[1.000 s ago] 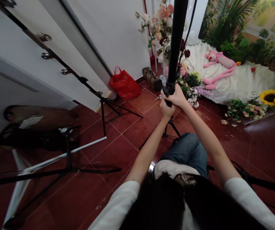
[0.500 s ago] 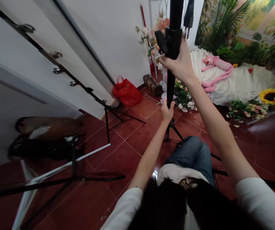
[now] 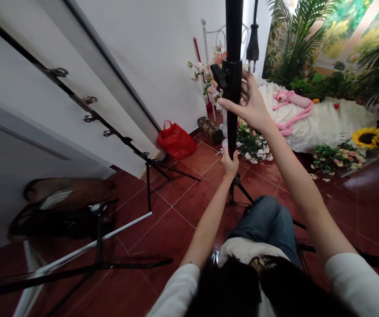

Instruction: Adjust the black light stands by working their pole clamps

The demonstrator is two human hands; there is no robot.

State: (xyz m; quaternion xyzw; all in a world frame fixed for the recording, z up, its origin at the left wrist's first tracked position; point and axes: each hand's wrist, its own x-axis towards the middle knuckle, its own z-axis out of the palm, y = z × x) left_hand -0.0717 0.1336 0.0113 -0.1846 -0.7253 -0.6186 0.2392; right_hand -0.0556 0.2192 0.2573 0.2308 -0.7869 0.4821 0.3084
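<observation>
A black light stand [image 3: 232, 136] rises upright in front of me, its collar and clamp knob [image 3: 218, 75] high on the pole. Low down, my left hand [image 3: 230, 164] is closed around the pole. My right hand [image 3: 253, 105] is beside the collar, fingers apart and slightly curled, with its thumb crossing the pole just below; whether it touches cannot be told. A black two-pin plug [image 3: 252, 46] hangs by its cord right of the pole, above my right fingers. The top of the stand lies outside the view.
On the left are a slanting black pole with clips [image 3: 77, 99], a black stand base [image 3: 100, 264] and a white tube [image 3: 126, 226]. A red bag [image 3: 178, 141] rests by the wall. At right, a pink plush toy [image 3: 296, 103] lies on white cloth [image 3: 337, 119] among flowers.
My right hand has loosened from the pole, its fingers spreading. The left hand keeps its grip. The view has tilted up slightly, so the scene sits lower, and the plug shows more fully.
</observation>
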